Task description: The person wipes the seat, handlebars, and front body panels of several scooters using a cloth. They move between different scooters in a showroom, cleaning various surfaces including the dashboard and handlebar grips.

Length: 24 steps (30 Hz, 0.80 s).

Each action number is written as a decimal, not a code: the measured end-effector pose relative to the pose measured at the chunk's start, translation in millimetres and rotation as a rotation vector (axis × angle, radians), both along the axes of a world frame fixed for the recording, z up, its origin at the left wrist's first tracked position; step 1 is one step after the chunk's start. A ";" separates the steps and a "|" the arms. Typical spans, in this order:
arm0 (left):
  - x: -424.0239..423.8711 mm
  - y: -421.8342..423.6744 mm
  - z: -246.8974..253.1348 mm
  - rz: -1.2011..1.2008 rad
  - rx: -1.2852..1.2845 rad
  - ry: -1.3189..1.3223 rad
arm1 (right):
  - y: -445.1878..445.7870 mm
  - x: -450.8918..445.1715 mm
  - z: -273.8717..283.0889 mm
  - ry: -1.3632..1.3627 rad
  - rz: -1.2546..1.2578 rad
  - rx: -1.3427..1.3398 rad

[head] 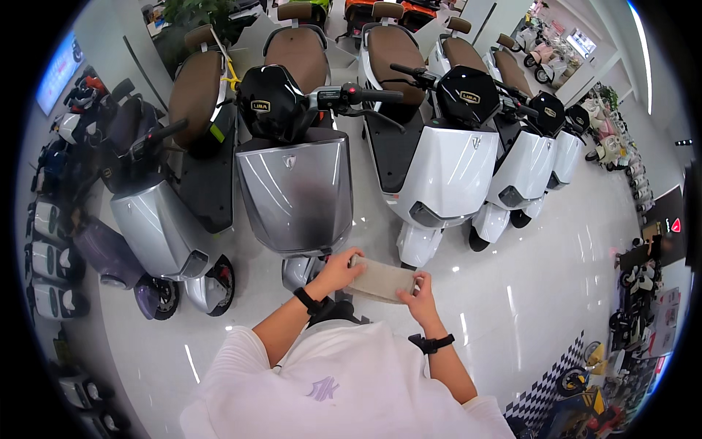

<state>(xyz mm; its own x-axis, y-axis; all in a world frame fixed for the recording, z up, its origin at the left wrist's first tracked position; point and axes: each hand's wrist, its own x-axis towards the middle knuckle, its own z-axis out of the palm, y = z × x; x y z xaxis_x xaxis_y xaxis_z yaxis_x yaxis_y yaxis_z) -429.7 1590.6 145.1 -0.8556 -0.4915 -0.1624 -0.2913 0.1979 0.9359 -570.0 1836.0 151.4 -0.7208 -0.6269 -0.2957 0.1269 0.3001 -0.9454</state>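
A folded beige cloth [381, 281] is held up between both hands in front of my waist. My left hand [343, 270] grips its left end, thumb on top. At the opposite end, my right hand [421, 296] pinches the edge between thumb and fingers. Just beyond my hands stands a grey scooter [296, 192] with its glossy front panel facing me; its front wheel area is partly hidden by my left forearm. The scooter's black handlebar grip [382, 96] and brake lever extend to the right.
White scooters [452, 170] stand in a row to the right. A silver scooter [159, 230] and a purple one [107, 252] are on the left. More scooters line both sides of the showroom. The glossy tiled floor [493, 307] reflects the lights.
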 end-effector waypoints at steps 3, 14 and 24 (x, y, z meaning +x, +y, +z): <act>-24.6 -35.0 -2.5 0.131 -0.080 0.132 | -43.2 -46.4 7.3 0.090 0.118 0.044; -4.4 -94.2 13.9 0.754 0.238 0.177 | -212.3 -88.1 16.2 0.014 0.318 -0.136; -20.4 -147.4 60.2 1.082 0.118 0.278 | -356.6 -118.4 29.9 0.059 0.514 -0.347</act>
